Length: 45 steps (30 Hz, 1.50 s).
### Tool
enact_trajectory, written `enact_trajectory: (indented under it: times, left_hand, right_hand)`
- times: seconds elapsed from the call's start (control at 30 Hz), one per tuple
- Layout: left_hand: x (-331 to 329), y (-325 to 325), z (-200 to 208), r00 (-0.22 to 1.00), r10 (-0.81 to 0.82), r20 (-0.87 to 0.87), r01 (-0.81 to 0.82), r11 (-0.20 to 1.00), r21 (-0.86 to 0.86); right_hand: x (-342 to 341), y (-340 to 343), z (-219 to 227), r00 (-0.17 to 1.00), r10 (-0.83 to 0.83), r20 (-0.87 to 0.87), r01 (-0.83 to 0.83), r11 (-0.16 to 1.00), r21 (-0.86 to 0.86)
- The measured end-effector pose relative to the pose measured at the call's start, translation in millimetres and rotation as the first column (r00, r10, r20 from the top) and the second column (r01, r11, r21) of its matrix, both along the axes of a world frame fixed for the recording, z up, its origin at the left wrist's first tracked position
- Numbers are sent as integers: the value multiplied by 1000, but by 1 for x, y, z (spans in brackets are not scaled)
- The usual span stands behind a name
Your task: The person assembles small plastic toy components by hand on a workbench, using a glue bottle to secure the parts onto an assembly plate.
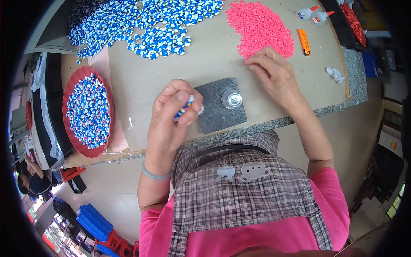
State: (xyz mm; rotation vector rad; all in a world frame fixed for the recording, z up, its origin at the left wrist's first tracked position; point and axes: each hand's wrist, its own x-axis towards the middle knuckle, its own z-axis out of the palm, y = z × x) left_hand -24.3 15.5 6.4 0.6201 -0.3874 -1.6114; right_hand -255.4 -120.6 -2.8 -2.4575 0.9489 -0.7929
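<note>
My left hand (168, 112) is closed around a small blue-and-white piece (183, 108) with touches of yellow and red, held up just left of a dark square slab (209, 118). On the slab stands a small clear round cup (231, 99), and another clear rim peeks out beside my left fingers. My right hand (274, 75) reaches to the near edge of a pile of small pink pieces (259, 28). Its thumb and forefinger are pinched together; whatever lies between them is too small to make out.
Blue-and-white pieces (162, 40) are heaped across the far left. A red scalloped dish (68, 122) full of similar pieces stands left. At the far right are two glue bottles (317, 18), an orange box cutter (304, 42) and crumpled tissue (335, 75). The speckled table edge (274, 124) runs in front of me.
</note>
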Motion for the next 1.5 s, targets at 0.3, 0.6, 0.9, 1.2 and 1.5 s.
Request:
enact_trajectory:
  times: [0.3,0.6,0.9,1.2,1.5]
  left_hand:
    - [49,-13,-14,985,171,1,-168,966,194]
    - [56,-47,-13,487,59,871,-272,958,87]
    - [38,-67,-15,-185,240,953,-81,963,-258]
    - [36,-75,-25,-375,244,894,1,965,-263]
    - [37,-72,-16,-188,350,918,-69,928,-367]
  right_hand:
    - [4,-4,-6,996,15,-87,-19,999,-46]
    - [11,-8,1,988,-98,-120,116,982,152]
    - [5,-1,13,999,-20,-25,28,923,385]
    - [-5,5,16,944,-177,277,-163,480,862]
    - [-4,11,13,906,-170,387,-319,325,890]
